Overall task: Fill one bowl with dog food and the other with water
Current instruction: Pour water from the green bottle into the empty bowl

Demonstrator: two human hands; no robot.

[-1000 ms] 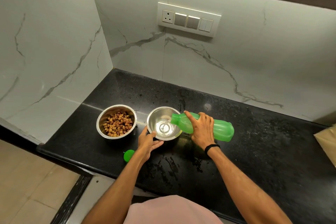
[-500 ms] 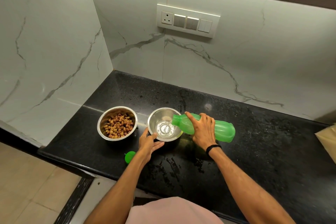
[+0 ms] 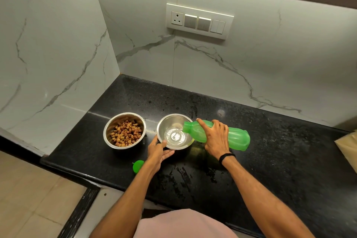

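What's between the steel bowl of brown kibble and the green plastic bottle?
Head view: a second round steel bowl, which the green plastic bottle pours water into; the left hand holds its near rim.

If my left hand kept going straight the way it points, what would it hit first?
The water bowl. Your left hand points forward and right, and its thumb rests on the near rim, so it would just push the bowl. The bottle lies beyond, though depth is unclear.

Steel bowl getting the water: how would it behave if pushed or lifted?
Probably slides easily: smooth steel bowl on glossy counter, maybe why the left hand steadies it. The water poured from the green bottle would likely slosh if lifted fast.
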